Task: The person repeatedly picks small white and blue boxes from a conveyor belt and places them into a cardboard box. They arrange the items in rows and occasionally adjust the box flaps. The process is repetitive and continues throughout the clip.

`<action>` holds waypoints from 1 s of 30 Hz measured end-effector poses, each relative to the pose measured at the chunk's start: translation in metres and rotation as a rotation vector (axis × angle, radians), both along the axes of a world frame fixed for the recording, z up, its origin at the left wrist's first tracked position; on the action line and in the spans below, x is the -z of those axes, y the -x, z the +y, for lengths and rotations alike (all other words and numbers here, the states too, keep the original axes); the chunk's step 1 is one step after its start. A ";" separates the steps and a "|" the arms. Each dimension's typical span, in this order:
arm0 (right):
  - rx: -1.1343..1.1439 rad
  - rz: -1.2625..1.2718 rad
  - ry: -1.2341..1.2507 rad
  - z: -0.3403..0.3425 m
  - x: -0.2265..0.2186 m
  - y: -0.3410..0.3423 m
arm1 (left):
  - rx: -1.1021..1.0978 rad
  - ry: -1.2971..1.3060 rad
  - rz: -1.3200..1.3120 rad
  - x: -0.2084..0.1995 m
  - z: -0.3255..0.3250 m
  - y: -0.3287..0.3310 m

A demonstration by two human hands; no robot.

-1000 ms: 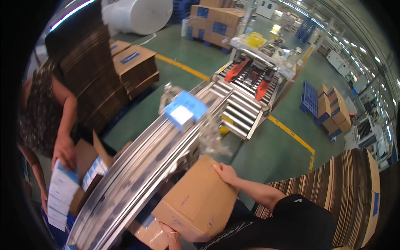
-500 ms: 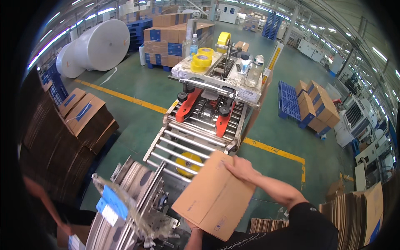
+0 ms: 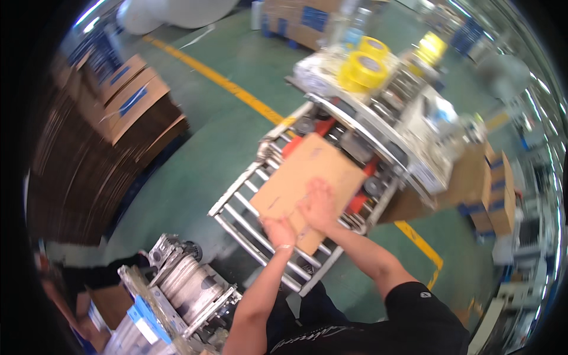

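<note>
A brown cardboard box (image 3: 322, 160) lies on the roller conveyor (image 3: 248, 192), its far end at the taping machine (image 3: 367, 127). My right hand (image 3: 318, 206) lies flat on top of the box, fingers stretched forward and slightly blurred. At the near left edge of the box rests my left hand (image 3: 278, 232), its fingers laid against the cardboard rather than wrapped round it. Orange-red side guides of the machine show on both sides of the box's far half.
Yellow tape rolls (image 3: 362, 70) and a clear bottle (image 3: 355, 28) stand on the machine. Stacks of flat cartons (image 3: 77, 160) are at left. A strapping machine (image 3: 186, 284) sits at lower left; beside it another person's arm (image 3: 62, 299) reaches toward an open box (image 3: 112, 305).
The box has moved from in front of my body forward onto the rollers, up to the machine. My right hand has shifted from its far edge to its top. The view has turned.
</note>
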State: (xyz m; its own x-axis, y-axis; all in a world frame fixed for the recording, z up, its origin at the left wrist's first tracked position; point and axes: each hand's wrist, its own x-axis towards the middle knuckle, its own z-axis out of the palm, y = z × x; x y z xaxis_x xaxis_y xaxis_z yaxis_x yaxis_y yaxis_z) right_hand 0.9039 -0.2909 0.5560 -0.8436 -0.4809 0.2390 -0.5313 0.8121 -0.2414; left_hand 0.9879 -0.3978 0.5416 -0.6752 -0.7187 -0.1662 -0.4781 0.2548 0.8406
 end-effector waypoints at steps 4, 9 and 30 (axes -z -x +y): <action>-0.086 0.329 -0.005 0.020 0.022 0.054 | 0.016 0.197 0.042 0.057 0.031 0.051; -0.158 0.680 -0.128 0.087 -0.040 0.034 | 0.324 0.060 0.093 -0.009 0.034 0.006; -1.229 -0.919 -0.908 -0.139 0.112 -0.538 | -1.913 0.891 -1.791 -0.469 0.107 -1.265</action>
State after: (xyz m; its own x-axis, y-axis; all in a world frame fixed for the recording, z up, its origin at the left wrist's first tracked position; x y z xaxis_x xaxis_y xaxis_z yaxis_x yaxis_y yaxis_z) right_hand 1.4424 -0.4296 0.4443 0.3710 -0.5753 -0.7290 -0.8409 0.1250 -0.5266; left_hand 2.2524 -0.2910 1.0104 0.4962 -0.2298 0.8372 -0.1722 -0.9712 -0.1645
